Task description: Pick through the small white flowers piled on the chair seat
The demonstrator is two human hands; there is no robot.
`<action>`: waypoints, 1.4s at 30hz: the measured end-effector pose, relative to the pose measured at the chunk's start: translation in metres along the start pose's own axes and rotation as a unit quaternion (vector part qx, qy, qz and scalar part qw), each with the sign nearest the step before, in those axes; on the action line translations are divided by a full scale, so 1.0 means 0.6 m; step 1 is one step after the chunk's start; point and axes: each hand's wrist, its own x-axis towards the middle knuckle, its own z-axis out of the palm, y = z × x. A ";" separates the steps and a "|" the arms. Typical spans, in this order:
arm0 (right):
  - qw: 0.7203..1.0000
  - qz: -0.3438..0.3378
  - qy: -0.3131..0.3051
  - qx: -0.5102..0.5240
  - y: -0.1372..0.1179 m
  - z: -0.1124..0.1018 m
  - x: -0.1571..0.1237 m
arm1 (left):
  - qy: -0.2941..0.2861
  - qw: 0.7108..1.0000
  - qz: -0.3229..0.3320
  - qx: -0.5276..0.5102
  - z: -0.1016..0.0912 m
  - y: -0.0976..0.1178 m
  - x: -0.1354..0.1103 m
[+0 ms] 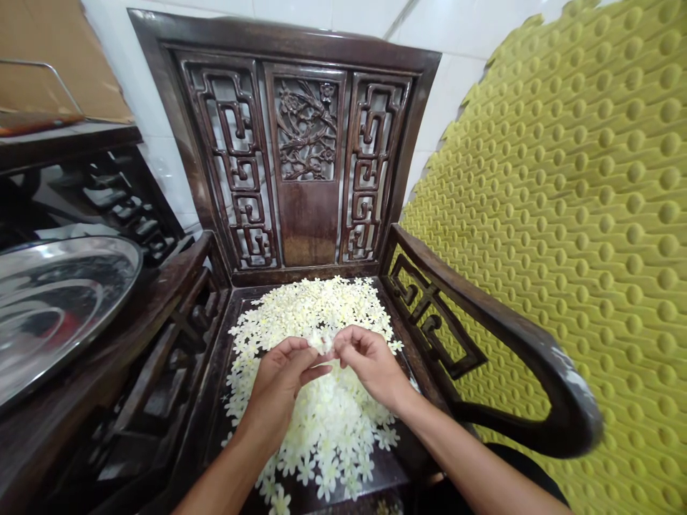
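Pale white-yellow flowers with narrow petals lie heaped on the seat of a dark carved wooden chair. Over the middle of the heap, my left hand is closed, thumb and index finger pinching a small white flower. Close beside it my right hand has its thumb and fingertips pressed together at the flower's right side. Whether the right fingertips grip the flower itself or some tiny part of it is too small to make out. Smaller, bud-like pieces cover the back part of the heap.
A round shiny metal tray rests at the left, beside the chair's left armrest. The right armrest curves forward on the other side. A yellow-green studded foam mat stands at the right. White tiles and cardboard are behind.
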 end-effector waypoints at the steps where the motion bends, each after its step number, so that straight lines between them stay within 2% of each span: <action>1: 1.000 -0.005 -0.007 -0.018 0.002 0.001 -0.002 | 0.003 1.000 0.004 0.009 0.001 -0.002 0.000; 5: 0.998 -0.025 -0.029 -0.044 0.002 0.004 -0.008 | 0.023 0.999 0.025 0.028 0.006 -0.008 -0.001; 10: 0.998 -0.030 -0.013 -0.048 -0.004 0.003 -0.010 | 0.035 0.999 0.031 0.015 0.005 -0.012 0.003; 14: 1.000 -0.009 -0.020 -0.004 -0.002 0.007 -0.011 | 0.034 0.999 0.037 0.012 0.005 -0.011 0.004; 19: 1.000 0.007 0.013 0.023 0.000 0.006 -0.006 | 0.040 0.999 0.031 0.014 0.006 -0.007 0.003; 24: 0.996 -0.023 0.065 -0.061 0.002 -0.008 0.004 | 0.045 0.998 0.036 0.020 0.006 -0.004 0.006; 27: 0.980 -0.079 0.103 -0.154 0.001 -0.010 0.003 | 0.043 0.997 0.041 0.046 0.009 -0.003 0.003; 29: 0.978 -0.094 0.084 -0.166 -0.002 -0.006 -0.001 | 0.033 0.997 0.038 0.064 0.013 -0.003 0.000; 32: 0.992 -0.061 0.024 -0.109 -0.003 0.002 -0.008 | 0.003 0.996 0.035 0.082 0.016 -0.003 -0.005; 34: 0.996 -0.051 0.007 -0.079 -0.003 0.005 -0.011 | -0.012 0.995 0.034 0.093 0.016 -0.004 -0.006; 42: 0.988 -0.095 0.038 -0.119 -0.003 0.002 -0.013 | -0.023 0.990 0.046 0.133 0.011 -0.012 -0.003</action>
